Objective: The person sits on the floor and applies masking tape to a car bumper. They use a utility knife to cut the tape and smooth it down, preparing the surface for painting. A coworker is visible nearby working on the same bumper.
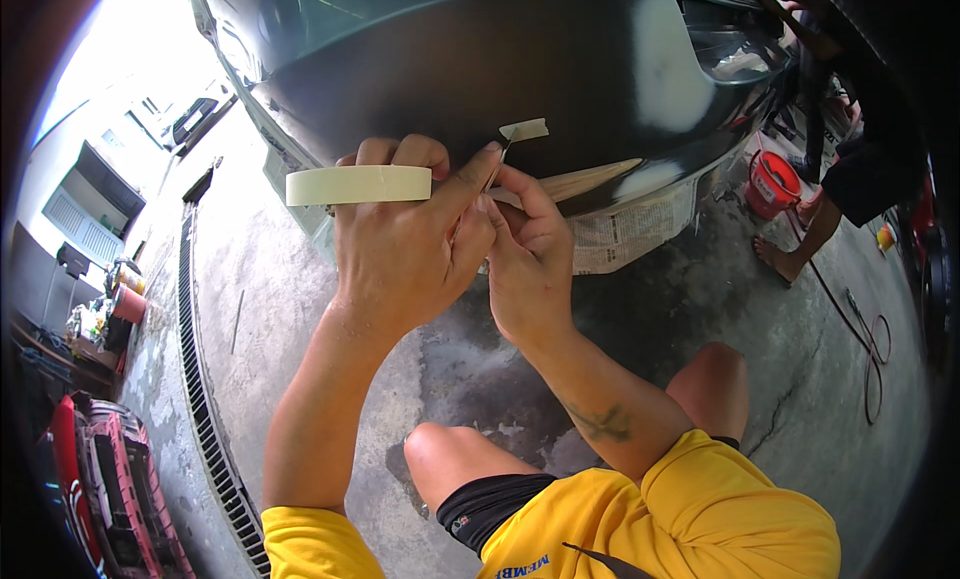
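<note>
Both my hands are close together in front of a dark car bumper. My left hand has its fingers around a roll of pale masking tape. Its thumb and forefinger reach toward my right hand, whose fingertips are pinched together. A thin, narrow item stands up between the fingertips of both hands; its kind is too small to make out. Just above it, a short strip of pale tape is at the dark surface. Masking paper printed like newspaper hangs along the bumper's lower edge, partly behind my right hand.
At right, a person's bare leg stands near a red bucket. A hose curls on the concrete floor. A drain grate runs along the left, beside a red and black car part. My knees are below my hands.
</note>
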